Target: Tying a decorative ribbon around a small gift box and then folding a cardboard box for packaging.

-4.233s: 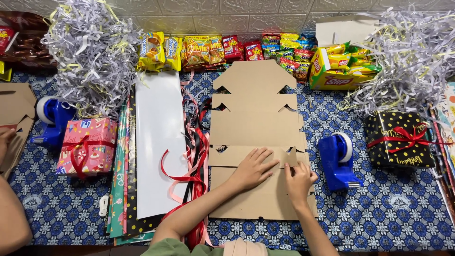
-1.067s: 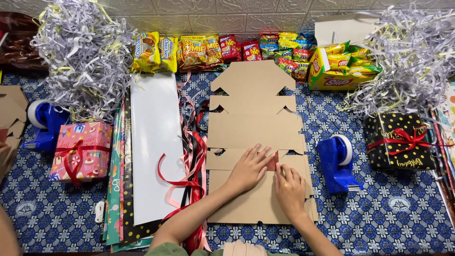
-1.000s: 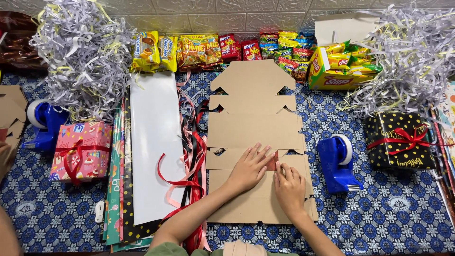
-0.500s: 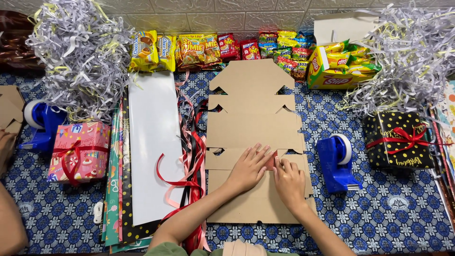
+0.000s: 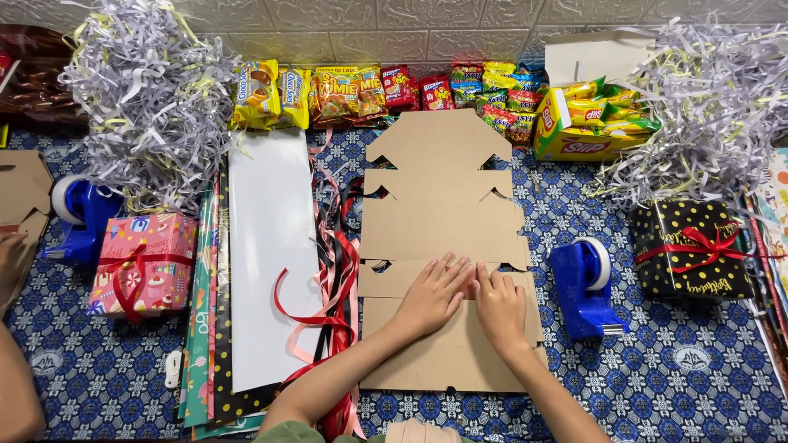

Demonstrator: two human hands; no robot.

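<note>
Left hand point(image 5: 433, 294) and right hand point(image 5: 501, 305) both flat, fingers spread, pressing side by side on the unfolded cardboard box blank point(image 5: 443, 213), gripping nothing. Blank lies mid-surface point(image 5: 673, 385), red ribbons point(image 5: 332, 279) just left, blue tape dispenser point(image 5: 584, 289) just right.

The right hand point(image 5: 501, 305) is sliding inward across the flat cardboard box blank point(image 5: 447, 246), leaving the blank's right edge where it lay four seconds ago and closing against the left hand point(image 5: 433, 294) until their fingers are touching. At the far left, another person's hand point(image 5: 10, 261) is coming back into view beside the blue tape dispenser point(image 5: 78, 215).
</note>
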